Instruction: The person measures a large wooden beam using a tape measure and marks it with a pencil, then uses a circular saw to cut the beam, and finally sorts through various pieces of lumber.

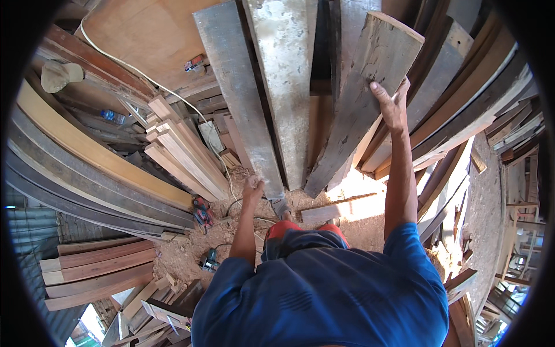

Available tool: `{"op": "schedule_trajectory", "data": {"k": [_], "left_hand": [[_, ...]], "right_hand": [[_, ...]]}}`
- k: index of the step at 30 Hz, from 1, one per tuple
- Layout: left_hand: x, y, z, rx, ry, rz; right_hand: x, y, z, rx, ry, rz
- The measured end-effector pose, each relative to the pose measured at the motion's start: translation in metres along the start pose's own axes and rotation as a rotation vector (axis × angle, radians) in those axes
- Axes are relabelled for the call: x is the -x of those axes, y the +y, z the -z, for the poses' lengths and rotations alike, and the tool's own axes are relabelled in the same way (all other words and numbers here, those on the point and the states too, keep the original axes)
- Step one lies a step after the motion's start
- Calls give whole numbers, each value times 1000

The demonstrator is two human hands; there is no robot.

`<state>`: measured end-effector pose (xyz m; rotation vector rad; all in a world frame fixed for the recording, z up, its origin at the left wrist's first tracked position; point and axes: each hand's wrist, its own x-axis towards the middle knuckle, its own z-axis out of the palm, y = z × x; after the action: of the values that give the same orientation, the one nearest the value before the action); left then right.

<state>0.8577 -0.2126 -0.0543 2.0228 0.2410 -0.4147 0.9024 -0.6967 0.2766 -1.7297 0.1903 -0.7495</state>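
My right hand (392,105) grips a weathered grey plank (365,87) near its upper end, at the right of centre. The thumb lies on the plank's face and the fingers go round its right edge. The plank leans, its lower end down by the floor. My left hand (253,188) is low, with its fingers curled, beside the bottom of another long grey board (240,87). Whether it touches that board, or holds anything, I cannot make out. Between the two stands a wide pale, blotchy board (284,75).
Light cut timber strips (188,153) are stacked at left, near long curved-looking boards (104,156). A red power tool (202,214) and a green power tool (209,260) lie on the sawdust floor (173,251). A white cable (124,62) runs down. A short plank (341,209) lies by my feet.
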Motion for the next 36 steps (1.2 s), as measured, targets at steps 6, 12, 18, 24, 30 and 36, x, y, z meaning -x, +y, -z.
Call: {"op": "schedule_trajectory", "data": {"k": [6, 12, 18, 24, 30, 36], "left_hand": [[63, 59, -78, 141, -97, -130], [61, 184, -70, 115, -280, -425], [32, 280, -71, 355, -542, -755], [50, 284, -71, 619, -876, -516], [76, 237, -41, 775, -559, -562], [121, 275, 43, 869, -345, -691]], "right_hand": [[48, -18, 22, -8, -91, 41], [85, -55, 14, -45, -118, -33], [138, -79, 4, -88, -116, 1], [180, -105, -25, -130, -70, -20], [187, -123, -60, -215, -196, -97], [157, -181, -109, -268, -347, 47]]}}
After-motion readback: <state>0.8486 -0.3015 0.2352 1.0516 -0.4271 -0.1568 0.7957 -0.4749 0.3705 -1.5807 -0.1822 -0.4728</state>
